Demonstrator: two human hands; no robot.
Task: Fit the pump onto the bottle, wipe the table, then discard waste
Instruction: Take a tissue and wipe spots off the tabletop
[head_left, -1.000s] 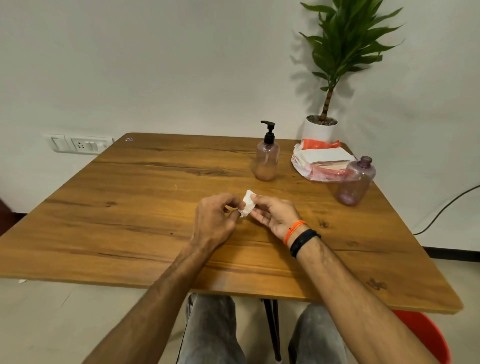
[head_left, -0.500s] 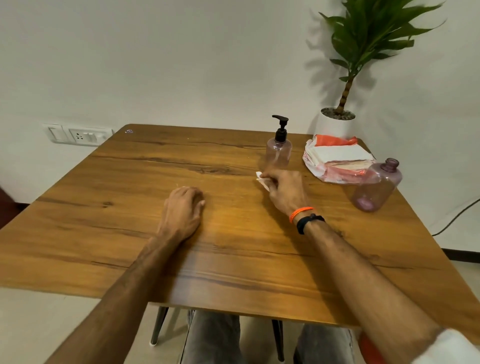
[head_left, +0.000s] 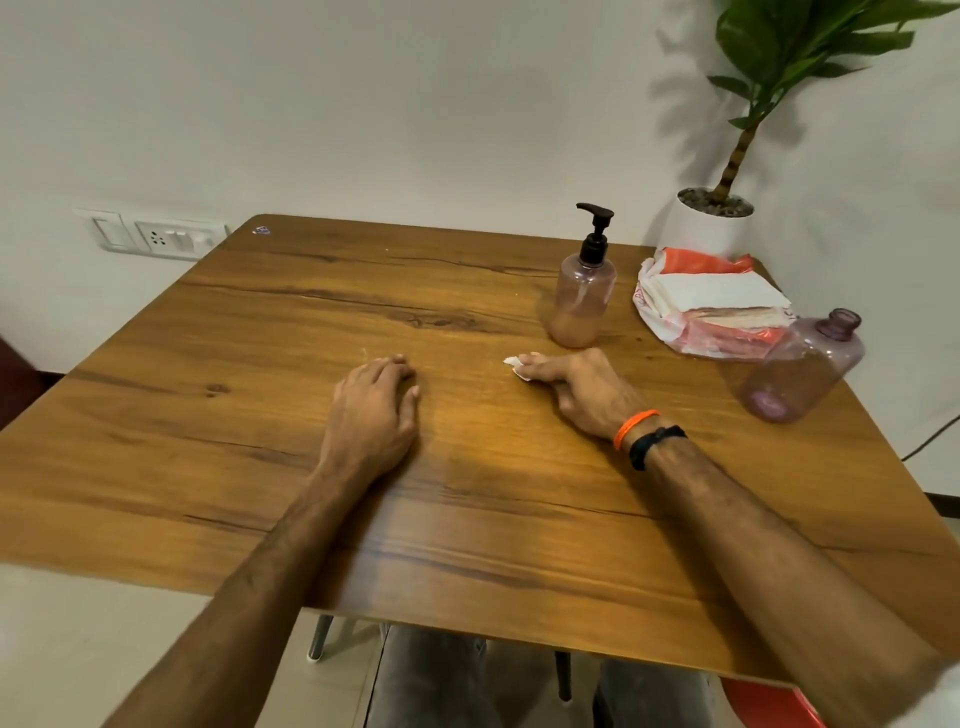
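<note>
Both forearms reach over the near edge of the wooden counter (head_left: 260, 467). The left hand (head_left: 376, 410) lies palm down on the wood, fingers together and holding nothing. The right hand (head_left: 582, 389) presses a small white tissue (head_left: 514, 364) against the counter, fingers clamped on it. Just beyond stands the pump bottle (head_left: 584, 296), upright with its black pump fitted. To its right sits a tissue pack (head_left: 711, 306), with an empty bottle (head_left: 800, 369) tilted in front of it. A potted plant (head_left: 714, 223) stands at the far corner.
</note>
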